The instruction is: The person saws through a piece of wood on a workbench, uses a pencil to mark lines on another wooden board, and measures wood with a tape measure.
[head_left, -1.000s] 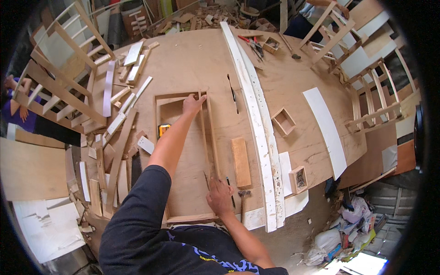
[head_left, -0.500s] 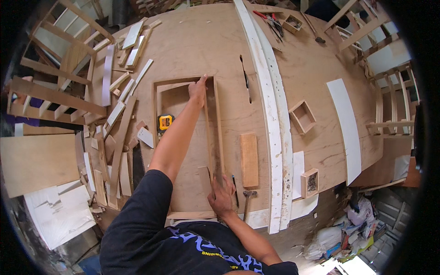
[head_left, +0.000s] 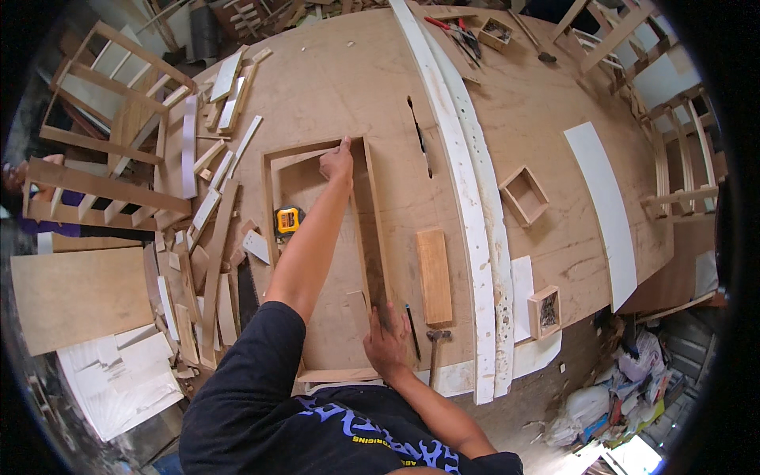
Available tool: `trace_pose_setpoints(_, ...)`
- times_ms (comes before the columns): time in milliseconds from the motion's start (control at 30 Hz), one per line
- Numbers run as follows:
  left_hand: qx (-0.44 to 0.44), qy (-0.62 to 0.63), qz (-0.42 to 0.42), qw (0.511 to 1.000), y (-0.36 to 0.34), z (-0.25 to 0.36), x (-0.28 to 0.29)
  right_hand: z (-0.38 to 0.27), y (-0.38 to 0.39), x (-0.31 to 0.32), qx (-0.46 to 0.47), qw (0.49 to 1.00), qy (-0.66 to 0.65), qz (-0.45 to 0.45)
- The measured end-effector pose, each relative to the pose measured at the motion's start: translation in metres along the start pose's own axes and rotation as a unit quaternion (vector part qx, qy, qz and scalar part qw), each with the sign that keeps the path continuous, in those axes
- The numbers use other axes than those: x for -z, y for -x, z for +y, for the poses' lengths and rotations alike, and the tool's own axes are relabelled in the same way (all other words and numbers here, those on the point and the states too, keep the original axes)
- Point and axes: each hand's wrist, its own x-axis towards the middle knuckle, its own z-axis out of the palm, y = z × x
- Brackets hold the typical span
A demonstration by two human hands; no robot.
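My left hand (head_left: 336, 161) grips the top end of a long board (head_left: 370, 237) inside a rectangular wooden frame (head_left: 267, 178), near its upper right corner. My right hand (head_left: 386, 348) lies at the board's lower end, fingers stretched apart against it. A small flat wood piece (head_left: 356, 305) is just left of the right hand, partly inside the frame. A yellow and black tape measure (head_left: 289, 220) sits at the frame's left side. A pencil (head_left: 412, 328), a hammer (head_left: 438, 336) and a wooden block (head_left: 433, 273) lie to the right of the frame.
Long white boards (head_left: 483, 301) cross the worktable (head_left: 372, 79). Small wooden boxes (head_left: 523, 195), pliers (head_left: 463, 36) and a white strip (head_left: 602, 214) lie to the right. Offcuts (head_left: 218, 237) crowd the left, beside unfinished chair frames (head_left: 111, 190). Another person (head_left: 55, 222) is at the far left.
The view has shifted. My right hand's fingers have stretched out along the board, and the small flat piece beside them has come into sight. My left hand stays at the top end.
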Motion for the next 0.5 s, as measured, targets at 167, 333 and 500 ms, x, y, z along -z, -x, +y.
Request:
trace_pose_setpoints(167,-0.154,-0.059,0.12,0.979,-0.035,-0.04,-0.003,-0.006,-0.001,0.012,0.025,0.999,-0.031,-0.004)
trace_pose_setpoints(333,-0.071,-0.062,0.059,0.994,-0.01,-0.015,-0.002,-0.003,-0.003,0.007,-0.001,0.999,-0.041,0.004)
trace_pose_setpoints(500,-0.064,0.006,-0.019,0.998,-0.004,-0.02,0.008,-0.002,-0.004,0.013,0.02,0.999,-0.035,0.02)
